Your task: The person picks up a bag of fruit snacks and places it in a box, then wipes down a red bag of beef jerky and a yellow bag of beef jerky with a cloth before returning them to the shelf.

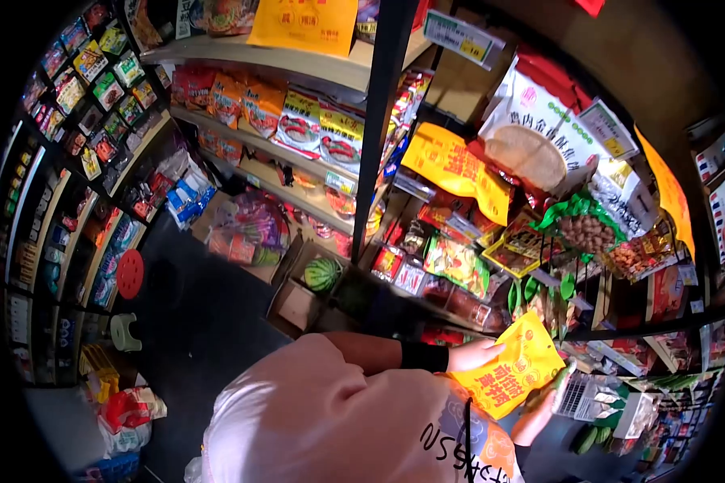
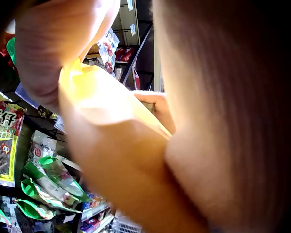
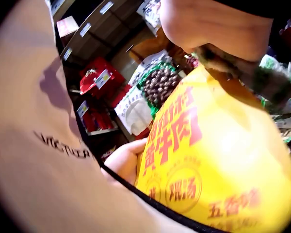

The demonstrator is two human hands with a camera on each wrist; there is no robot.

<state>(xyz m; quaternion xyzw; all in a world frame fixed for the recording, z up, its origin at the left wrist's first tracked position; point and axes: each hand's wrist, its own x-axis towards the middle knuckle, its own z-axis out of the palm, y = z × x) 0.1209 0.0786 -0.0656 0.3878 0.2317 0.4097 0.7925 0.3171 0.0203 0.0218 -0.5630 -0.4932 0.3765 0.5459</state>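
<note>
A yellow food packet (image 1: 514, 366) with red Chinese print is held in front of the body between both hands. My left hand (image 1: 474, 354) grips its left edge, thumb on the printed face; a black band circles that wrist. At the opposite edge, my right hand (image 1: 544, 406) holds the packet, its fingers partly hidden. Seen from the right wrist, the printed packet (image 3: 208, 150) fills the lower right. A blurred green-and-white thing (image 3: 271, 80) shows beside a hand there; I cannot tell what it is. From the left wrist, the packet (image 2: 106, 97) is glaringly bright.
Hanging snack bags, including another yellow packet (image 1: 459, 169) and a green-edged bag (image 1: 584, 225), crowd the rack ahead. Shelves (image 1: 274, 145) of packets stand left of it. A watermelon (image 1: 322, 274) sits in a floor box. A stool (image 1: 125, 332) stands farther left.
</note>
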